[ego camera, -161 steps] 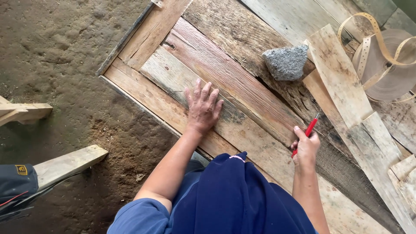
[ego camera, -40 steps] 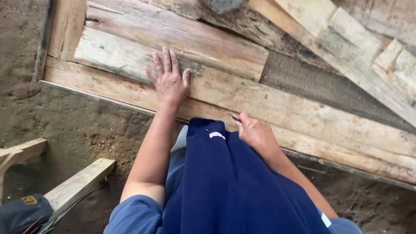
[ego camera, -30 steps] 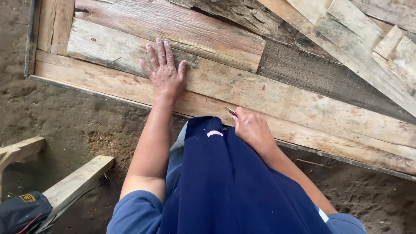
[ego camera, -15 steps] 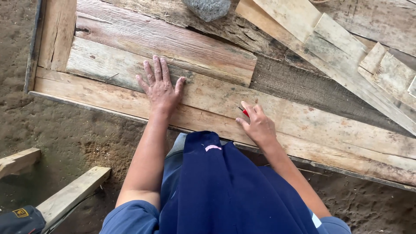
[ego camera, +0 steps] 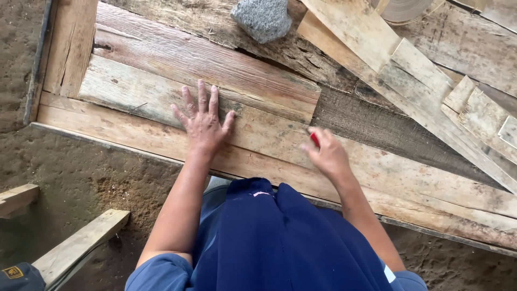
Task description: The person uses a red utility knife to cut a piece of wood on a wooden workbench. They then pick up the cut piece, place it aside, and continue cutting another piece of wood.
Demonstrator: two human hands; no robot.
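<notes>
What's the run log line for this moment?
left hand: flat on wooden plank | right hand: holds red pencil over plank | grey stone: on boards behind

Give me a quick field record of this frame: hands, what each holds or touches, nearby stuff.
left hand: flat, fingers spread, pressing on a long pale plank
right hand: closed on a red pencil-like tool, over the same plank; slightly blurred
above the hands: reddish weathered board
top of frame: grey stone resting on the boards
ground: bare dirt, loose wood offcut at lower left
</notes>
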